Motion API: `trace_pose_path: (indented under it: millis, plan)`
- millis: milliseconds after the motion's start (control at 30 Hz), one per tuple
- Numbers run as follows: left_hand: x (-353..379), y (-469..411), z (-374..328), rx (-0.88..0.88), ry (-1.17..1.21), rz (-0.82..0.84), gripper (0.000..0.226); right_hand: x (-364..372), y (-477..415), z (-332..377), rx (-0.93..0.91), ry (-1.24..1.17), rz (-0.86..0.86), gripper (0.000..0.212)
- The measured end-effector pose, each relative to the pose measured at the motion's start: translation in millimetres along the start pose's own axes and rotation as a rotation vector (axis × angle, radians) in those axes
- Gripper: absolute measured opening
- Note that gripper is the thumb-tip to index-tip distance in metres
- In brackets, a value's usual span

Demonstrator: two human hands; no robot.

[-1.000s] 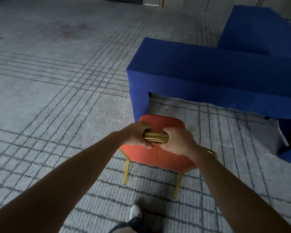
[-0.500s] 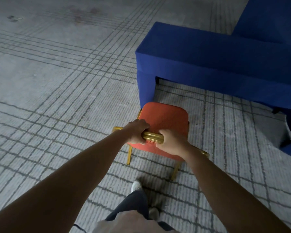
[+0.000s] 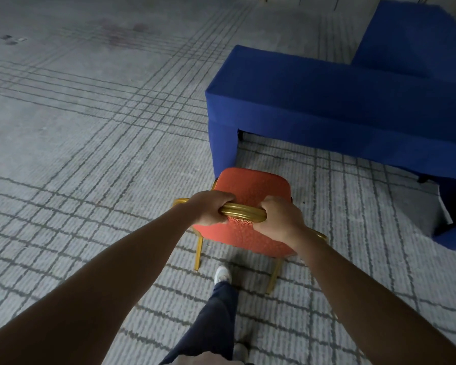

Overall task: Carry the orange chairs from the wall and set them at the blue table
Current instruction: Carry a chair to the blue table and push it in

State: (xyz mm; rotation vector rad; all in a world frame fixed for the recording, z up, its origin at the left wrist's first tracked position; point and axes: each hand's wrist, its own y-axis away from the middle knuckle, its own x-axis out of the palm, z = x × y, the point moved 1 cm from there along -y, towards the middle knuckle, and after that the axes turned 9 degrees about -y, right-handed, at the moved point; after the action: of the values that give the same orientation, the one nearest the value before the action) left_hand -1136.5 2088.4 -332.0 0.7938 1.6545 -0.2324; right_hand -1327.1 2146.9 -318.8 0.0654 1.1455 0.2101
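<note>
- The orange chair (image 3: 250, 191) stood just beside the near corner of the blue counter (image 3: 327, 101), seat toward it and back toward the person. Whether its gold legs (image 3: 198, 255) touched the floor could not be told.
- The left hand (image 3: 211, 209) and right hand (image 3: 279, 219) each gripped the gold top rail (image 3: 242, 210) of the backrest, fingers curled over it, a short stretch of rail bare between them.
- The frame looked like stiff metal tube with padded cloth panels. It was probably light enough for two hands, and the smooth rail likely called for a firm grip.
- The rail seemed the sound hold, since the cushion would give.
- The grey carpet (image 3: 90, 127), crossed with dark lines, looked flat and might drag at the legs.
- The counter's cloth hung to the floor at the corner, and a white shoe (image 3: 221, 273) stood close behind the chair.
</note>
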Motion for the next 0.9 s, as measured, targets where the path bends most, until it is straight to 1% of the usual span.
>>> trace_pose_path:
  millis: [100, 200, 267, 333, 433, 567, 700, 900]
  plan:
    - [-35, -30, 5, 0.034, 0.017, -0.01, 0.022, -30, -26, -3, 0.065, -0.082, -0.065, 0.02]
    - [-75, -68, 11, 0.071, 0.051, -0.034, 0.029, -65, -62, -8, 0.145, -0.133, -0.13, 0.012]
    - [-100, -96, 18, 0.086, 0.061, -0.046, 0.03, -86, -89, -14, 0.189, -0.179, -0.153, 0.015]
    - [-121, -123, 26, 0.093, 0.07, -0.056, 0.03, -105, -118, -20, 0.213, -0.215, -0.167, 0.014]
    - [-147, -158, 35, 0.131, 0.072, -0.044, 0.033, -126, -150, -26, 0.23, -0.221, -0.184, 0.013]
    - [-170, -193, 44, 0.18, 0.052, -0.025, 0.035, -147, -179, -30, 0.296, -0.186, -0.236, 0.019]
    - [-181, -208, 52, 0.209, 0.038, -0.034, 0.033, -155, -197, -31, 0.329, -0.172, -0.221, 0.021]
    - [-187, -220, 62, 0.242, 0.037, -0.051, 0.031, -158, -209, -32, 0.338, -0.176, -0.247, 0.014]
